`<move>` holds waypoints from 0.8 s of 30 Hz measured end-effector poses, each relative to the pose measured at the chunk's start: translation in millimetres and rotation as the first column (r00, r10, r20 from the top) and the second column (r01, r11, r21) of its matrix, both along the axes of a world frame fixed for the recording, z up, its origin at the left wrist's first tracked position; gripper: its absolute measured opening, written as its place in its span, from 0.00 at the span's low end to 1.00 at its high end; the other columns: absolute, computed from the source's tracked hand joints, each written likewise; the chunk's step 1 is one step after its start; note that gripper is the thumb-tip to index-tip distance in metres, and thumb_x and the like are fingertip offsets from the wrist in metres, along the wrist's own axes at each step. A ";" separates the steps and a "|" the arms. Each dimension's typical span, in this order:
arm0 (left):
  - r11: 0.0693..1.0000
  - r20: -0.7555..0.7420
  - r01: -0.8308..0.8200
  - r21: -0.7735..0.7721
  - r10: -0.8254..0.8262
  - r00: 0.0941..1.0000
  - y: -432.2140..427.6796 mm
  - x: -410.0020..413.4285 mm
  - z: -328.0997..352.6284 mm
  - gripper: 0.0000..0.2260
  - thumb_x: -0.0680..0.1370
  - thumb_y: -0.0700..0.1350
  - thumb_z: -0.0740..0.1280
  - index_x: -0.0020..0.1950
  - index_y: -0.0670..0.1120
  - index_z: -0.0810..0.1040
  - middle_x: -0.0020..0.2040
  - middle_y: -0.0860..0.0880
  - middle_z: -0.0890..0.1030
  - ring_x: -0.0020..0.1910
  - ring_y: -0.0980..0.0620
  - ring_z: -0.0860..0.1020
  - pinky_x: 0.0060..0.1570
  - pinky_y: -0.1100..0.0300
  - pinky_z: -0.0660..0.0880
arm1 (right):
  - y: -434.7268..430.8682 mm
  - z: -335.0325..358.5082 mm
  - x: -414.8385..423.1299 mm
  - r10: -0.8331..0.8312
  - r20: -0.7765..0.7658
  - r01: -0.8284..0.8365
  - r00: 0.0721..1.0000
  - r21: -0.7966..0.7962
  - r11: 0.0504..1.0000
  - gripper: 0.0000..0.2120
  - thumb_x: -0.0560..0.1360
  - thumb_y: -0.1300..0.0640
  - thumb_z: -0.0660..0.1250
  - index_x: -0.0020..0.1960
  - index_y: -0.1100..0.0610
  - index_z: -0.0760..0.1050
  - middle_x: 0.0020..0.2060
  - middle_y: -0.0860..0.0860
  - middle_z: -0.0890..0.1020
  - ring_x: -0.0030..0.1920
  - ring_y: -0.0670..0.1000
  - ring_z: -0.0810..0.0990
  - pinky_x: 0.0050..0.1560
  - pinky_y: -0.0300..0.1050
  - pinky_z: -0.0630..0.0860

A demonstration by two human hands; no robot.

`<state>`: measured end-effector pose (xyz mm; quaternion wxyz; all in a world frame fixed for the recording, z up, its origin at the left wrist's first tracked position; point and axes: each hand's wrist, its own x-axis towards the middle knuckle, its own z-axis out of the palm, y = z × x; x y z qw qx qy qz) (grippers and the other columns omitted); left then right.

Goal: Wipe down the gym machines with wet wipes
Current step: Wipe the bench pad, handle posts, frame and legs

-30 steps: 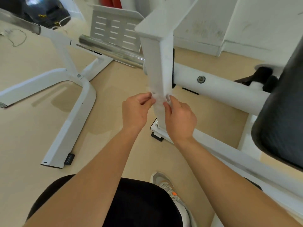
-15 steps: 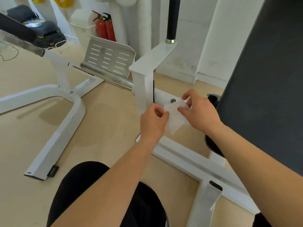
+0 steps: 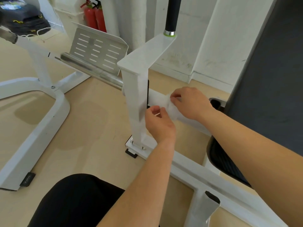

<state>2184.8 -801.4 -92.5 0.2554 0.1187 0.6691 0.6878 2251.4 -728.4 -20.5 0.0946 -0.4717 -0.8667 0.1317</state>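
Nearest on my feed is a knee in black trousers, with both bare forearms reaching forward over it. Just past it the machine's white base rail runs across the tan floor to the foot of a white upright post. I see the left hand beside that post, thumb and fingertips pinched on the near edge of the wet wipe. The right hand, a little further on, pinches the opposite edge, so the wipe is held stretched between the two hands against the white horizontal tube just right of the post. A dark upholstered pad fills the right side. To the left lies a neighbouring machine's white frame. Behind the post I make out a chrome bar, a slotted metal footplate and a black handle grip rising from the post's top bracket. Farthest back, two red fire extinguishers stand by the wall.
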 end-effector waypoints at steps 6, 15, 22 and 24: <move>0.999 0.201 0.041 -0.028 -0.035 0.979 4.6 10.1 2.8 0.13 0.80 0.50 0.68 0.62 0.47 0.72 0.56 0.55 0.77 0.43 0.67 0.75 0.41 0.73 0.71 | 4.9 3.3 10.3 0.068 0.071 -0.060 0.995 -0.114 0.992 0.19 0.84 0.46 0.56 0.69 0.51 0.76 0.66 0.49 0.79 0.65 0.53 0.76 0.64 0.49 0.72; 0.997 0.330 0.051 -0.058 -0.029 0.943 20.3 -2.7 -2.9 0.20 0.79 0.55 0.67 0.57 0.37 0.78 0.47 0.46 0.83 0.46 0.48 0.82 0.45 0.60 0.75 | 21.2 -2.6 -11.4 0.121 0.083 -0.105 0.989 -0.170 0.980 0.20 0.83 0.42 0.56 0.66 0.49 0.78 0.60 0.49 0.82 0.61 0.53 0.79 0.60 0.48 0.74; 0.988 0.211 0.095 -0.122 -0.068 0.975 19.7 0.7 7.4 0.16 0.84 0.52 0.59 0.51 0.40 0.78 0.44 0.45 0.81 0.48 0.43 0.80 0.44 0.57 0.72 | 33.6 5.0 -11.5 0.186 0.356 -0.109 0.916 -0.225 0.968 0.21 0.85 0.44 0.48 0.69 0.49 0.74 0.65 0.50 0.78 0.63 0.55 0.76 0.63 0.51 0.70; 0.977 0.236 0.153 -0.146 -0.116 0.965 23.5 2.9 9.7 0.18 0.85 0.54 0.56 0.55 0.41 0.77 0.50 0.46 0.82 0.50 0.45 0.79 0.48 0.56 0.74 | 36.8 5.0 -10.8 0.218 0.356 -0.117 0.909 -0.284 0.952 0.21 0.86 0.45 0.47 0.67 0.51 0.73 0.65 0.51 0.78 0.62 0.54 0.74 0.58 0.47 0.67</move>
